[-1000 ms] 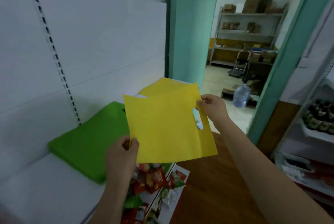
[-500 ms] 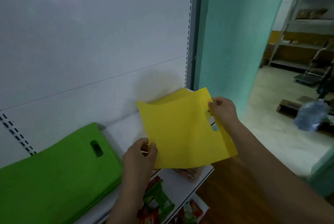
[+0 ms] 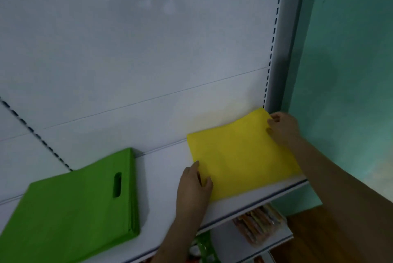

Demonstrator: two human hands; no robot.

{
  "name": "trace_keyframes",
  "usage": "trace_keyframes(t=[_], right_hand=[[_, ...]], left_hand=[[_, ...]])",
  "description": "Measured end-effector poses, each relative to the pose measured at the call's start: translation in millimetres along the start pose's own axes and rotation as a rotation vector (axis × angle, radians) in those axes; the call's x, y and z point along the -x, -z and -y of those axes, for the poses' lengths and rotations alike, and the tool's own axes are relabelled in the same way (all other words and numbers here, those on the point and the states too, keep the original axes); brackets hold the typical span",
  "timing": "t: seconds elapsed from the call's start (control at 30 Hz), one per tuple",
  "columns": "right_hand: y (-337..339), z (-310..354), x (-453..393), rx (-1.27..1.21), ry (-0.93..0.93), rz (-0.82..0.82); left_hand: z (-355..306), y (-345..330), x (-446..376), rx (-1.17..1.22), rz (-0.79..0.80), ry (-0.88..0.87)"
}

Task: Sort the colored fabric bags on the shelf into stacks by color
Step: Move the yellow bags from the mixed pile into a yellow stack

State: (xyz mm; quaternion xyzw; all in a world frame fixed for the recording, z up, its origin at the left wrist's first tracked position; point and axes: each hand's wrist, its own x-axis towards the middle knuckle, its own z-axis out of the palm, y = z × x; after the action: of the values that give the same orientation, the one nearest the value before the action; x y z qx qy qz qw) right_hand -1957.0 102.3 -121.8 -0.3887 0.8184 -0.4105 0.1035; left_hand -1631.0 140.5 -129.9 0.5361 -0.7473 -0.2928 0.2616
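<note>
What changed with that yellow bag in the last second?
The flat yellow fabric bag, held up in the air earlier, now lies on the white shelf at its right end. The left hand and right hand still touch its edges. The green fabric bag stack stayed put.

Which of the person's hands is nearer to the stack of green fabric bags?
Left. The left hand rests on the yellow fabric bag's near-left edge, apart from the green stack; the right hand is at the far-right corner.

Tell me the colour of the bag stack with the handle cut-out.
Green stack; the head view shows it, left of the yellow bags.
</note>
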Motion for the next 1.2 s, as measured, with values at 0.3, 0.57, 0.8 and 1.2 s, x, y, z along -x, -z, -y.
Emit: trace_keyframes(t=[0.3,0.57,0.8,1.2], right_hand=[[-9,-1,-17,0.114,-0.054,0.043],[-38,73,23,0.003,0.232,-0.157],[-81,187,126,-0.278,0.501,0.141],[-169,404,383,-0.424,0.741,0.322]], left_hand=[[3,-19,-20,-0.077,0.01,0.029],[1,-4,-8,-0.013,-0.109,-0.005],[12,61,37,-0.005,-0.305,-0.149],[168,289,211,-0.002,-0.607,-0.057]])
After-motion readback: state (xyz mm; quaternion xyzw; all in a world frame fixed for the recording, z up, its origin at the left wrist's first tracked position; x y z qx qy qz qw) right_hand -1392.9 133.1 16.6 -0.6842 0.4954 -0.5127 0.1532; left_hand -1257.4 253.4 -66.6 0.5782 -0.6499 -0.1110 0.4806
